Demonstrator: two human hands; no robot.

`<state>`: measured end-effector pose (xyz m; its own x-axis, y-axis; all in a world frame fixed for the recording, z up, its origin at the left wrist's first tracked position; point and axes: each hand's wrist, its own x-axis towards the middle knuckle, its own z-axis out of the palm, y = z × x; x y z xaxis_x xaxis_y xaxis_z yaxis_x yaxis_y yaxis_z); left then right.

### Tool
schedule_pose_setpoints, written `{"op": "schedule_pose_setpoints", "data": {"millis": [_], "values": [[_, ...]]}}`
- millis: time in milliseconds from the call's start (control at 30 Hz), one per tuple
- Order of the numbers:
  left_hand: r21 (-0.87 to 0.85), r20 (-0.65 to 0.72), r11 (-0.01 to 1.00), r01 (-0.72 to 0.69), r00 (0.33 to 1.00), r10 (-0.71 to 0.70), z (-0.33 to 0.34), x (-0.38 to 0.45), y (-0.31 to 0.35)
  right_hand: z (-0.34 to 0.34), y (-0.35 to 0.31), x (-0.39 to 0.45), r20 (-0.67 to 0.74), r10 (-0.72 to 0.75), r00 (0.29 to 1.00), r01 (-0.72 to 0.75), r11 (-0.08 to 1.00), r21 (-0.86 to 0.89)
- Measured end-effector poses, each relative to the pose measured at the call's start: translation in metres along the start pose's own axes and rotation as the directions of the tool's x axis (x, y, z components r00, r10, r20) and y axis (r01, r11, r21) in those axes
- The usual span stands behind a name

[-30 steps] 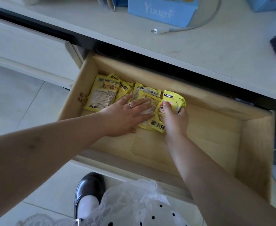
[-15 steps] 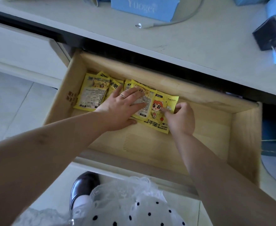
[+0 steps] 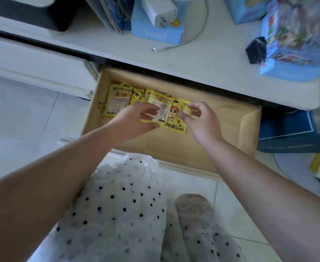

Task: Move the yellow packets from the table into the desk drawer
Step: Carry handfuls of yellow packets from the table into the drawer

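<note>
Several yellow packets lie flat in the open wooden drawer [image 3: 248,129], bunched in its far left part. One group [image 3: 117,103] sits by the left wall. A front packet with a cartoon figure [image 3: 174,114] lies to its right. My left hand [image 3: 136,118] hovers over the middle packets with fingers loosely curled and apart. My right hand [image 3: 200,121] hangs just right of the cartoon packet, fingertips near its upper right corner. Neither hand clearly grips a packet. The drawer's right half shows bare wood.
The white desk top [image 3: 212,59] above the drawer carries a blue box [image 3: 155,33] with a white charger [image 3: 159,12] on it, a cable [image 3: 174,46], a black adapter [image 3: 255,50] and a colourful box [image 3: 291,44]. A dark blue box [image 3: 287,133] stands right of the drawer. My polka-dot skirt [image 3: 117,205] is below.
Both hands have lifted off the packets they were pressing flat, and their fingers have curled. The view has pulled back and tilted up, showing more of the desk top.
</note>
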<state>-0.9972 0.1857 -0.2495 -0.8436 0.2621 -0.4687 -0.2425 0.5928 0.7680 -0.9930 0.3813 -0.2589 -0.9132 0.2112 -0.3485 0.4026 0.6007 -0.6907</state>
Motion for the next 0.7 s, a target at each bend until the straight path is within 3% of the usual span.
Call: {"op": "schedule_pose_setpoints", "data": {"millis": [167, 433, 700], "values": [[-0.385, -0.155, 0.915, 0.117, 0.970, -0.189, -0.028, -0.105, 0.053, -0.043, -0.076, -0.077, 0.178, -0.016, 0.984, 0.023, 0.999, -0.034], [-0.637, -0.261, 0.743, 0.207, 0.849, -0.460, -0.066, -0.299, 0.136, -0.115, -0.196, -0.215, 0.436, -0.091, 0.895, 0.166, 0.977, -0.136], [-0.826, -0.403, 0.562, 0.043, 0.653, -0.642, -0.073, -0.501, 0.162, -0.128, -0.286, -0.358, 0.663, -0.264, 0.701, 0.435, 0.894, -0.104]]}}
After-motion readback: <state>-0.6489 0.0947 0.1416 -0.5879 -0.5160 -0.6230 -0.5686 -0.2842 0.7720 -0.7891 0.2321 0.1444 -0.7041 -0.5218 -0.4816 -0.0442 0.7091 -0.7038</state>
